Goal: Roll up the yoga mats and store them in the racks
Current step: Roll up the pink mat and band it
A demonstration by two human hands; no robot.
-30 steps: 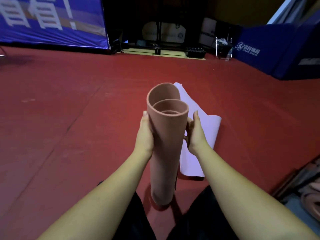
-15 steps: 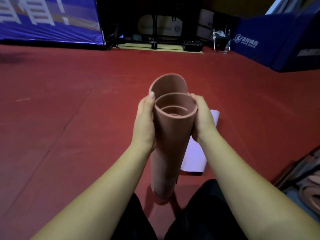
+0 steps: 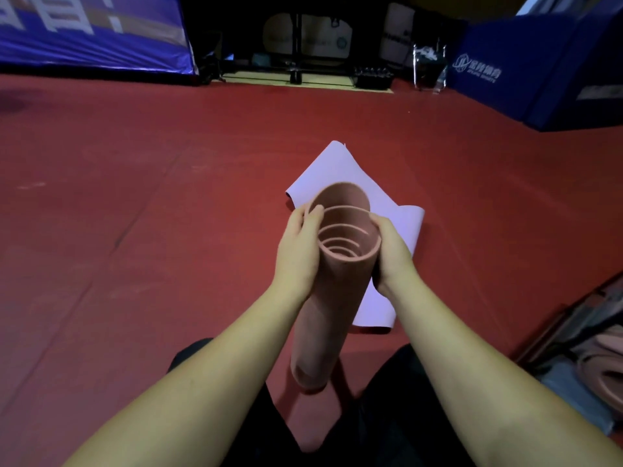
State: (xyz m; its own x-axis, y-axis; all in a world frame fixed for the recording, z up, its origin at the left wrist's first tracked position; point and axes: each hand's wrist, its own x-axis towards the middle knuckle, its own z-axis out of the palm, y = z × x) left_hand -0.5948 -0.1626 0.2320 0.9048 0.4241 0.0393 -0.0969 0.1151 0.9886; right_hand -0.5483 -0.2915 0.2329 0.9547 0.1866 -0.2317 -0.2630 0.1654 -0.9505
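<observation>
- Red gym floor (image 3: 135,230) everywhere, blue banner (image 3: 91,32) and blue crash pad (image 3: 539,79) at the back, dark gear between them.
- Pink mat (image 3: 323,298) is rolled and stood on end on the floor between the knees, top coils loose and telescoped like a spiral.
- Left hand (image 3: 298,254) is wrapped round the roll near the top, thumb at the rim; right hand (image 3: 392,254) clamps the other side.
- Lilac mat (image 3: 381,230) lies behind it, only half rolled, so that one's still to do.
- Rack (image 3: 596,348) with pink rolls is off to the right.
- Tip, I reckon: squeeze and twist the hands against each other to tighten the coils, then tap the end on the floor so the layers sit flush before carrying it over. Loose rolls spring open in racks.
</observation>
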